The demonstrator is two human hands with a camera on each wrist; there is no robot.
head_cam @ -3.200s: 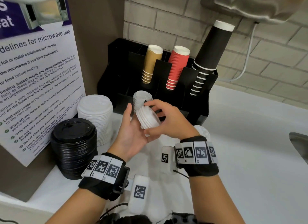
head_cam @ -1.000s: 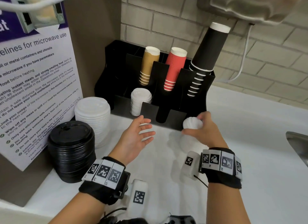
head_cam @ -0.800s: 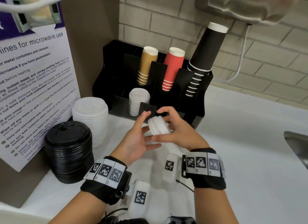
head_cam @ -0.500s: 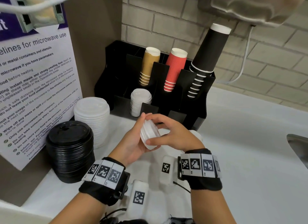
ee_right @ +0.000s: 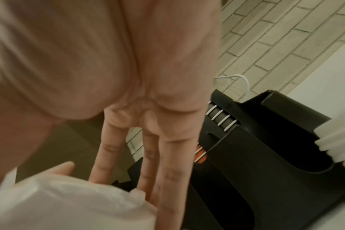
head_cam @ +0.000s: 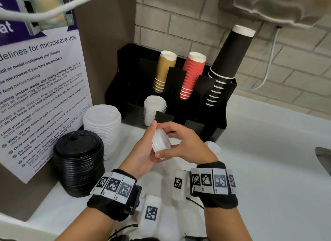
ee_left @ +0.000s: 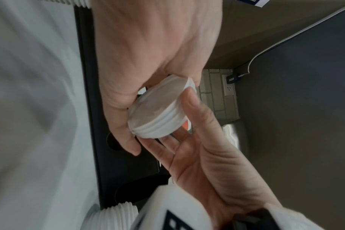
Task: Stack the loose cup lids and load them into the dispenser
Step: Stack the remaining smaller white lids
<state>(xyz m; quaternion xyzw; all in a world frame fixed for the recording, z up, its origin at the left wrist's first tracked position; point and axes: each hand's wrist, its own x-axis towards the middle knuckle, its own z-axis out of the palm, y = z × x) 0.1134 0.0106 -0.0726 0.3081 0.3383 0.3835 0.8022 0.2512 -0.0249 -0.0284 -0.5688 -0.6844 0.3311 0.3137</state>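
Note:
A short stack of small white lids point(head_cam: 160, 142) is tipped on edge between both hands, just in front of the black dispenser point(head_cam: 180, 115). My left hand point(head_cam: 148, 147) cradles it from the left, thumb on the rim point(ee_left: 195, 105) and fingers under it. My right hand point(head_cam: 176, 144) grips the lid stack point(ee_left: 158, 109) from the right, thumb below and fingers over the top. In the right wrist view the lid stack point(ee_right: 69, 202) sits at my fingertips point(ee_right: 144, 179). One front slot of the dispenser holds a stack of small white lids point(head_cam: 155, 111).
More small white lids point(head_cam: 214, 148) lie on the counter behind my right wrist. A tall stack of large white lids point(head_cam: 102, 129) and a stack of black lids point(head_cam: 78, 161) stand at the left. Tan, red and black cups fill the dispenser's rear slots. A sink edge point(head_cam: 324, 156) is far right.
My right hand picked up lids from the counter at the right and brought them to my left hand. Both hands now hold the joined stack, turned more on edge.

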